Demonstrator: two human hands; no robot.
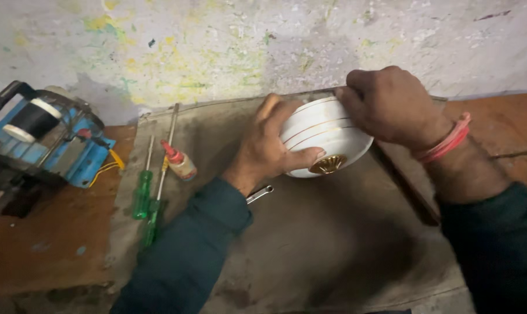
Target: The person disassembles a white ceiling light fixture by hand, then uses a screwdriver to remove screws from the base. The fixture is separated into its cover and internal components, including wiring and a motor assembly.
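Fingers point(301, 156) clasp white dome point(327, 136) — perhaps lifted, cloth edge point(217, 102)

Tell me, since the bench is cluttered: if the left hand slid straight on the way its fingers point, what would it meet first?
The left hand already grips the white dome, so that is first. Past it likely the right hand, then the wall; depth is unclear.

Cloth-covered workbench point(310, 256), 2 screwdrivers point(142, 195)
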